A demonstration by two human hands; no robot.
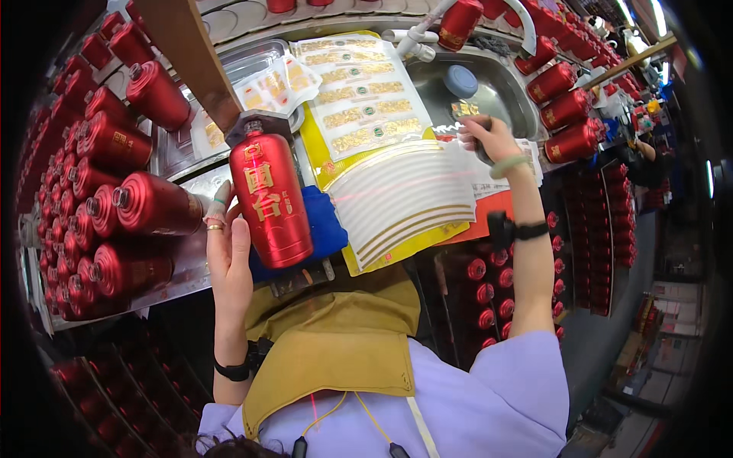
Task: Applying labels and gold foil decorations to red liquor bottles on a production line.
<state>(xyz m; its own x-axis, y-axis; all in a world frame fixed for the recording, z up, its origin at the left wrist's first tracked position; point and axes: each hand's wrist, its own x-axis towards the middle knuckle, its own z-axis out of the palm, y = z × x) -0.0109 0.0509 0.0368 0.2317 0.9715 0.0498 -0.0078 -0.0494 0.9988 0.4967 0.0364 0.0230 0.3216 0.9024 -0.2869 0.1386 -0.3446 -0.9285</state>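
A glossy red bottle (pixel 269 200) with gold characters lies tilted on a blue cloth (pixel 327 221), its neck against a metal holder under a brown post. Along the bottle's left side is my left hand (pixel 227 256), fingers stretched out and one fingertip wrapped in tape; the fingers are not closed around the bottle. My right hand (pixel 490 139) is over the near edge of the sink, fingers pinched. A small gold decal (pixel 463 109) shows at its fingertips. Something dark lies under the palm, partly hidden.
White sheets of gold decals (pixel 360 91) and a fan of white curved strips (pixel 405 198) cover a yellow board (pixel 314 145). A metal sink (pixel 500 88) holds a blue-lidded round container (pixel 461 81). Red bottles (pixel 156 202) crowd the left; more stand right and below.
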